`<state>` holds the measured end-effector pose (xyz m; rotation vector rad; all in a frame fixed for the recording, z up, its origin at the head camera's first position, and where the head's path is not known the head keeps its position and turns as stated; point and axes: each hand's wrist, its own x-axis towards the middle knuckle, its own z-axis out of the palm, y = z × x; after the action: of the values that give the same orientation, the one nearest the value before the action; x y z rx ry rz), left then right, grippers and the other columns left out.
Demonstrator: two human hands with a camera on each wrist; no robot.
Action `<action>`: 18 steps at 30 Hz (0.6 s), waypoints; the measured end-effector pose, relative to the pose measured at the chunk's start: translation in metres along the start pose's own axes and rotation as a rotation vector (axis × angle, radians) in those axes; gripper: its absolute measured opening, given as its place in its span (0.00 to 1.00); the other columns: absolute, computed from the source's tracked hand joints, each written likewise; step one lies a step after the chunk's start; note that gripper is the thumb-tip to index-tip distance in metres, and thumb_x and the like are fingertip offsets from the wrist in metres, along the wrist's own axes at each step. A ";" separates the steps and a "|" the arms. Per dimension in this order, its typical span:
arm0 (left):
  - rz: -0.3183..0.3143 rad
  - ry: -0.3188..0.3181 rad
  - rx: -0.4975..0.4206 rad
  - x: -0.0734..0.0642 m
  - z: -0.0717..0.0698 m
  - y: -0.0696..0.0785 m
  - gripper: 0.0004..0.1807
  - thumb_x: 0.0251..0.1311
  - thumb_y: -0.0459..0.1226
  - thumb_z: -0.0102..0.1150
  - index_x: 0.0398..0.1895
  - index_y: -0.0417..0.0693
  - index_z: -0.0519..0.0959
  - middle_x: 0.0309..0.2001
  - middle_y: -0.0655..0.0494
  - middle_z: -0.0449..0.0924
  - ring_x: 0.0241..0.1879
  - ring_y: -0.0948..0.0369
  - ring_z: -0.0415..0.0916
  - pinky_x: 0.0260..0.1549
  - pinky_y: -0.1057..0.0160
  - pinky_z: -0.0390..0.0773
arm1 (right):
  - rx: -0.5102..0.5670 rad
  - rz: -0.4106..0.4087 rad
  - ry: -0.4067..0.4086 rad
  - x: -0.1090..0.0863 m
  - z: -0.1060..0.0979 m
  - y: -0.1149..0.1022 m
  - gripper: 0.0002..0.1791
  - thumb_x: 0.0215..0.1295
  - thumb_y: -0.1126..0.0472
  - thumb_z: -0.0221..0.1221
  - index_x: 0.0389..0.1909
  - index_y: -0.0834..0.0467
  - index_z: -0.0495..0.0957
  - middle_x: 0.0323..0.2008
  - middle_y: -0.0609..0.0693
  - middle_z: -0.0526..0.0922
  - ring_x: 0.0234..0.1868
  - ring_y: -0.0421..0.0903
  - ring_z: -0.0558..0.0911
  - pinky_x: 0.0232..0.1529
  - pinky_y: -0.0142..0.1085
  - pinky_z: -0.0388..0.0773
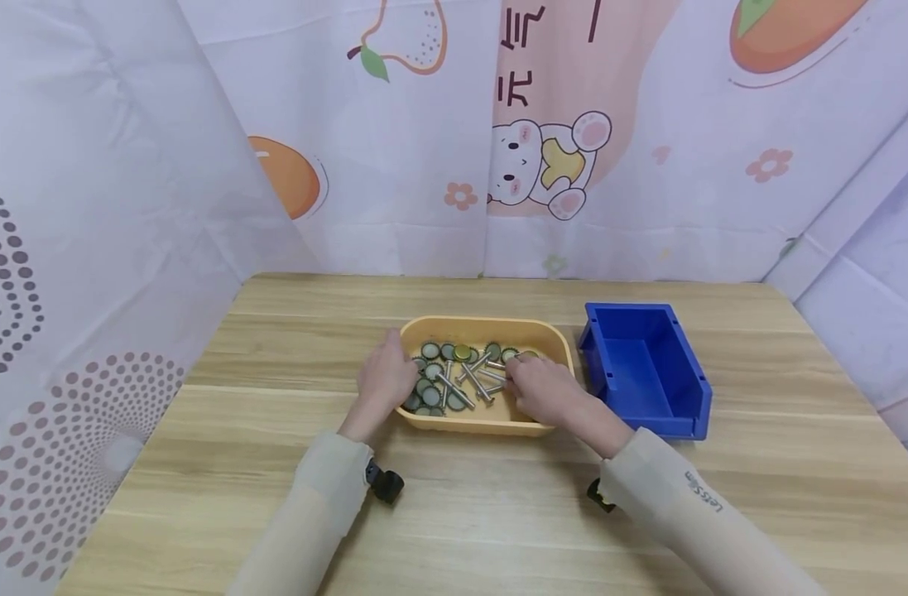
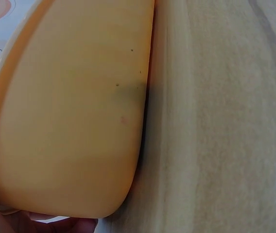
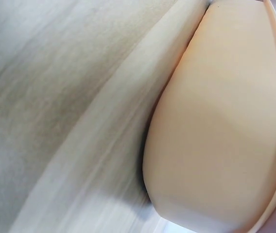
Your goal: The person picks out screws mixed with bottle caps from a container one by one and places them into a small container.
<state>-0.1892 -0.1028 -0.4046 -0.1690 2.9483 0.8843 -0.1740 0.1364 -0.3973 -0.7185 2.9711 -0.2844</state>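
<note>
The left hand [image 2: 11, 224] grips an orange tub [image 2: 70, 121] on wood [image 2: 225, 121].

Right hand [image 1: 540, 387]: fingertips hidden in tray [image 1: 461, 426], grip unclear. Left hand [image 1: 385, 374]: fingers mostly hidden in head view, at tray end facing left edge of table [image 1: 290, 356]. Table's near edge cut off. Right wrist view: table blurred, tray cropped.

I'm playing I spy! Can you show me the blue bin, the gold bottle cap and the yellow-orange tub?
Blue bin [image 1: 637, 377]: head view, on its bare inside floor.
Gold bottle cap [image 1: 462, 353]: head view, on its gold face.
Yellow-orange tub [image 2: 75, 121]: left wrist view, on its outer wall.
</note>
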 end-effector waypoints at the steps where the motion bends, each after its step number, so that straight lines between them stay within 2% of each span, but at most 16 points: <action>1: 0.000 0.001 -0.002 0.000 0.000 0.000 0.19 0.62 0.36 0.52 0.56 0.42 0.68 0.36 0.48 0.79 0.32 0.52 0.77 0.26 0.60 0.69 | 0.008 0.004 -0.010 0.000 0.000 0.000 0.06 0.67 0.62 0.59 0.29 0.56 0.76 0.28 0.49 0.78 0.30 0.47 0.77 0.26 0.41 0.73; 6: -0.002 -0.001 -0.005 0.000 0.000 -0.001 0.21 0.61 0.36 0.51 0.58 0.41 0.68 0.36 0.48 0.79 0.33 0.52 0.77 0.26 0.60 0.69 | 0.075 0.007 -0.058 0.002 -0.001 0.001 0.02 0.69 0.63 0.56 0.36 0.56 0.76 0.29 0.48 0.79 0.31 0.45 0.76 0.26 0.37 0.71; 9: -0.003 -0.008 -0.010 0.000 0.000 -0.001 0.21 0.62 0.35 0.50 0.59 0.41 0.67 0.36 0.48 0.79 0.32 0.52 0.77 0.25 0.60 0.69 | 0.116 0.007 -0.072 0.003 -0.004 0.002 0.05 0.69 0.65 0.55 0.42 0.57 0.76 0.32 0.49 0.82 0.33 0.45 0.77 0.29 0.38 0.73; 14: -0.005 -0.016 -0.021 0.000 0.000 -0.001 0.22 0.63 0.36 0.50 0.60 0.41 0.66 0.34 0.49 0.78 0.30 0.53 0.76 0.24 0.61 0.68 | 0.217 -0.011 -0.016 0.003 -0.008 0.005 0.06 0.71 0.65 0.51 0.45 0.62 0.72 0.30 0.50 0.80 0.30 0.44 0.75 0.30 0.38 0.73; 18: -0.008 -0.014 -0.020 0.000 0.000 -0.001 0.23 0.63 0.36 0.49 0.61 0.41 0.66 0.34 0.49 0.78 0.30 0.53 0.76 0.25 0.60 0.68 | 0.319 -0.065 0.034 0.003 -0.009 0.009 0.06 0.73 0.65 0.50 0.43 0.64 0.70 0.26 0.49 0.78 0.26 0.41 0.75 0.30 0.36 0.73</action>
<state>-0.1888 -0.1036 -0.4048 -0.1749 2.9253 0.9099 -0.1815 0.1443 -0.3900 -0.7743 2.8351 -0.7601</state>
